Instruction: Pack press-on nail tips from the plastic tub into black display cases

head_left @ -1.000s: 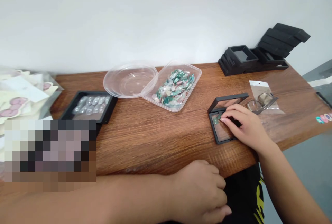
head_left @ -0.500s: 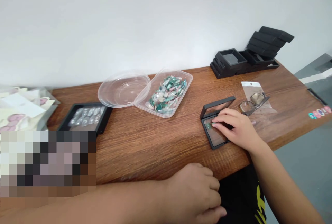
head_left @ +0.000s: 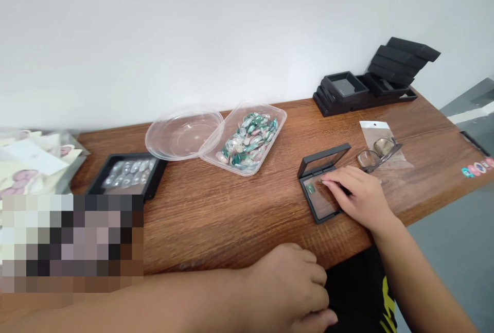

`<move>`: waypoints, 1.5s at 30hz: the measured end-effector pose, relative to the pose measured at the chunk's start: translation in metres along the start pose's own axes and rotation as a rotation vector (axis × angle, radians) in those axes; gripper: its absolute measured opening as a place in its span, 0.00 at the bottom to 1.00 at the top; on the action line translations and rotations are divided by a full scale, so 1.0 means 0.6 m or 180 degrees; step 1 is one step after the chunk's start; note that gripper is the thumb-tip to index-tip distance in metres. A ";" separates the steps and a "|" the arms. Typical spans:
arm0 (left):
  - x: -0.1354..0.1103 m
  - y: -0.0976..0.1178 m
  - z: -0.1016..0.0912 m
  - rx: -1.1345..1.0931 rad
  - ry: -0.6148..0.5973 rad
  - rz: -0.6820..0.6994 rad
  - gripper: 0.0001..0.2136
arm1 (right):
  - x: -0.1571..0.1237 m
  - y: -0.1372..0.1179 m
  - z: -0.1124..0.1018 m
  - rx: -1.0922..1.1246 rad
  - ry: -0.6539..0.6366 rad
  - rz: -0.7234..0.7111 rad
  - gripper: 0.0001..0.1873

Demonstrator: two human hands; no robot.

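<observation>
An opened black display case (head_left: 324, 218) with clear film windows lies on the table, its lid (head_left: 326, 159) tilted up. A small green false nail (head_left: 311, 188) sits on the film near the left edge. My right hand (head_left: 357, 191) rests over the case's right side, thumb and forefinger pinched together just right of the green piece. Whatever is between those fingertips is too small to make out. My left hand (head_left: 293, 286) rests at the table's front edge with its fingers curled in; nothing shows in it.
A clear tub (head_left: 252, 172) holds many green, pink and clear nails beside a round clear lid (head_left: 165, 140). Eyeglasses (head_left: 380, 154) lie on a plastic bag. Black cases (head_left: 347, 104) are stacked at the back right. A filled case (head_left: 158, 181) and packets (head_left: 42, 160) lie left.
My right fingertips have shifted slightly right, off the green nail, which now shows in full on the film. My left hand has stayed in place.
</observation>
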State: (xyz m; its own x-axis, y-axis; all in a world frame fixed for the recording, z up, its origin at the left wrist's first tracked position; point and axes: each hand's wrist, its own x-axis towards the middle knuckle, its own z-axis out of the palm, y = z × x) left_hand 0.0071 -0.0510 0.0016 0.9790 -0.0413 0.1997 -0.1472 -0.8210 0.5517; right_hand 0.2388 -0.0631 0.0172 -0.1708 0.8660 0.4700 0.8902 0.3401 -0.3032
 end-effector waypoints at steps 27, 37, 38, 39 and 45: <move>0.004 -0.020 -0.025 0.0893 0.0910 -0.1067 0.21 | 0.002 0.006 -0.005 0.0865 -0.0101 -0.0191 0.14; 0.001 -0.015 -0.018 0.1019 0.0897 -0.1063 0.21 | 0.002 0.011 0.000 0.0861 -0.0220 -0.0023 0.07; 0.001 -0.015 -0.018 0.1019 0.0896 -0.1056 0.21 | 0.002 0.011 0.000 0.0842 -0.0212 -0.0038 0.07; 0.001 -0.014 -0.018 0.1011 0.0899 -0.1054 0.21 | 0.002 0.011 0.001 0.0801 -0.0192 -0.0066 0.07; 0.002 -0.015 -0.017 0.0961 0.0978 -0.1080 0.22 | 0.008 0.006 0.005 0.0517 -0.0100 -0.0285 0.05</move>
State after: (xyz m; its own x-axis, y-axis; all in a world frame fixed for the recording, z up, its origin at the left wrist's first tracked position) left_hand 0.0083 -0.0380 0.0054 0.8716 0.3853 0.3033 0.2609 -0.8881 0.3784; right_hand 0.2397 -0.0566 0.0158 -0.2614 0.8398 0.4759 0.7914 0.4687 -0.3924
